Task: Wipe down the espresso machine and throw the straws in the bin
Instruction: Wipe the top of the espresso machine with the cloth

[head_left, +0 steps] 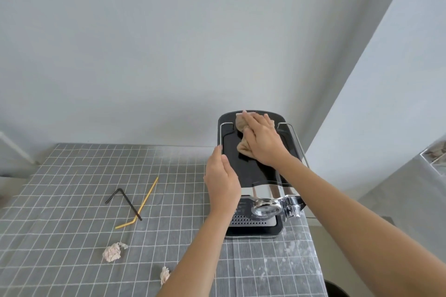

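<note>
Well to the left of the left hand [222,182], on the grey checked tablecloth [60,200]: a black straw [128,202] bent near one end, lying across a yellow straw [142,205] that is also bent near its lower end, the two touching where they cross. Nearer and lower left of that hand, a crumpled paper wad [112,251]; just beside the left forearm, a second, smaller wad [165,275], partly hidden by the arm. Left hand open, fingers straight and together, pressed flat against the left side of the espresso machine [255,176], thumb over the top edge by the chrome rail; steadying, not gripping around anything. To the right of it and farther away, right hand [263,142] spread palm-down on the black top of the machine, pressing a tan cloth [242,132] beneath it, cloth bunched out past the fingers and thumb toward the rear and left of the lid. Below the right wrist, the machine's chrome front, round group head and perforated drip tray. Far right of the right arm, at the bottom edge, a dark round rim [335,289] off the table; whether a bin, cannot tell.
</note>
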